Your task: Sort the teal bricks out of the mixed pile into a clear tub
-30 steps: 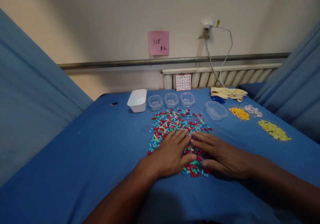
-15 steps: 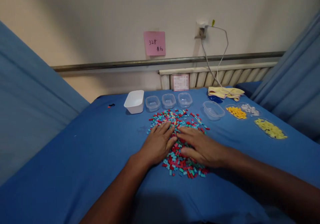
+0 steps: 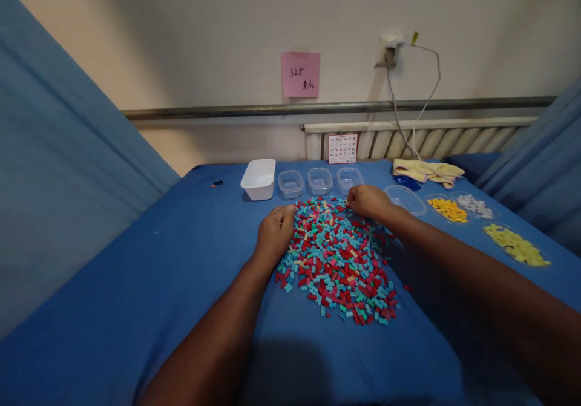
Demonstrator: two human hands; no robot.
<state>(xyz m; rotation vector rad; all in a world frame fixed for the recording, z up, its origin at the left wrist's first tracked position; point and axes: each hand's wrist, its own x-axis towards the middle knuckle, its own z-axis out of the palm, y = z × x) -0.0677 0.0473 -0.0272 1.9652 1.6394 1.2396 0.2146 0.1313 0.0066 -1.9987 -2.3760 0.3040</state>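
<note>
A wide pile of small red, teal and a few yellow bricks (image 3: 338,261) lies spread on the blue table cloth (image 3: 181,273). My left hand (image 3: 275,232) rests at the pile's far left edge, with its fingers curled down onto the bricks. My right hand (image 3: 367,200) sits at the far right edge of the pile, fingers bent under, just in front of the small clear tubs. The fingertips of both hands are hidden, so I cannot tell whether either holds a brick.
Behind the pile stand a white tub (image 3: 259,179) and three small clear tubs (image 3: 320,180). To the right are a larger clear tub (image 3: 408,200), trays of orange bricks (image 3: 448,209), grey bricks (image 3: 474,206) and yellow bricks (image 3: 516,245), and a yellow cloth (image 3: 426,170). Blue curtains flank both sides.
Both hands have slid from lying flat on the near part of the pile to its far edge and have curled. The pile now lies spread out wider.
</note>
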